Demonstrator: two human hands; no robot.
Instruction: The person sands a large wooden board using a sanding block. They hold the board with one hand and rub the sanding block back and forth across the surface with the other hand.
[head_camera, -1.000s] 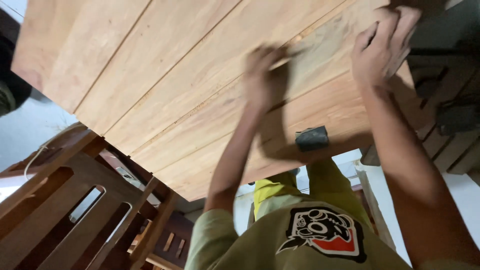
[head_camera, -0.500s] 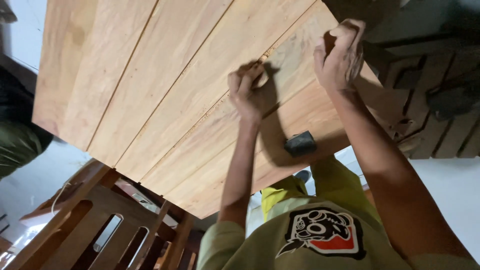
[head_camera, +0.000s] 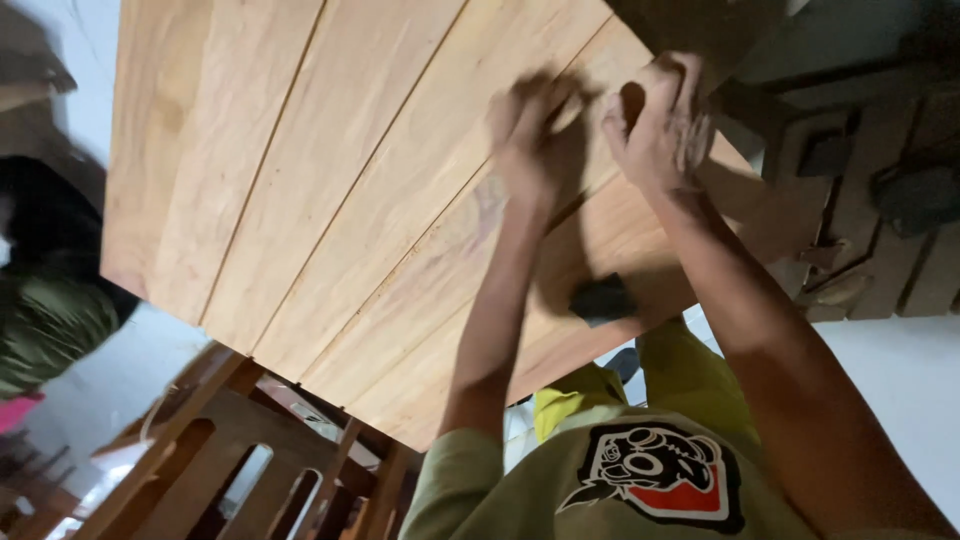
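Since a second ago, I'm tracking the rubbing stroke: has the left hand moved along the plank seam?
Yes. The left hand slid up the seam toward the wooden tabletop's far edge, closer to the right hand.

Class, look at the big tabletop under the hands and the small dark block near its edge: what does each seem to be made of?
Tabletop: pale wooden boards joined side by side, judging by the grain and long seams; it looks bare and matte, probably unvarnished. Dark block: blurred, greyish-black and dull; perhaps rubber or foam, but its material cannot be told. Both hands, left hand and right hand, press on the boards.
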